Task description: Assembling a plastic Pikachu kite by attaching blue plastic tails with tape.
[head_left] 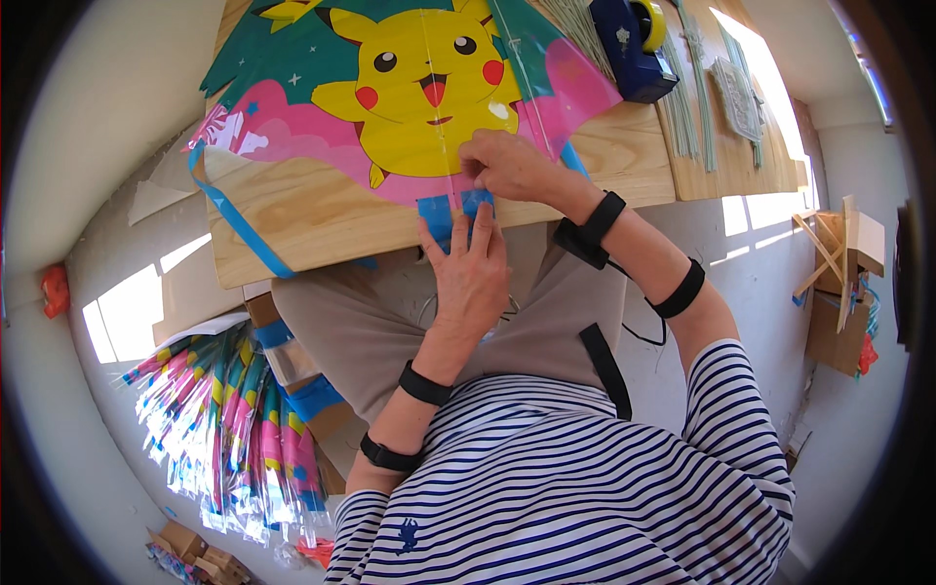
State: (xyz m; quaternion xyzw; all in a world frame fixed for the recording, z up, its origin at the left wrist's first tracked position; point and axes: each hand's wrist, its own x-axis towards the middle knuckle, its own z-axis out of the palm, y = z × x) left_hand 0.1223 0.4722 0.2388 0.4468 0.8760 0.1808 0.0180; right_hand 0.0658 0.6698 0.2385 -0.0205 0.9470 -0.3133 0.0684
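A kite (419, 117) with a yellow cartoon creature on a pink and green ground lies on the wooden table (322, 210). My left hand (470, 278) has its fingers stretched out, the tips resting on blue strips (435, 216) at the kite's lower edge, by the table's near edge. Just above them, my right hand (512, 174) is closed, thumb and fingers pinched together over the kite's lower middle, near its thin centre line. What lies between those fingertips is hidden. A blue ribbon (239, 226) runs from the kite's left corner over the table edge.
A dark blue tape dispenser (629, 58) with yellow tape stands at the back right. Beside it lie bundles of thin pale rods (682, 107) and a clear box (736, 97). Many bagged, folded kites (234, 419) are piled at my lower left, near cardboard boxes (336, 429).
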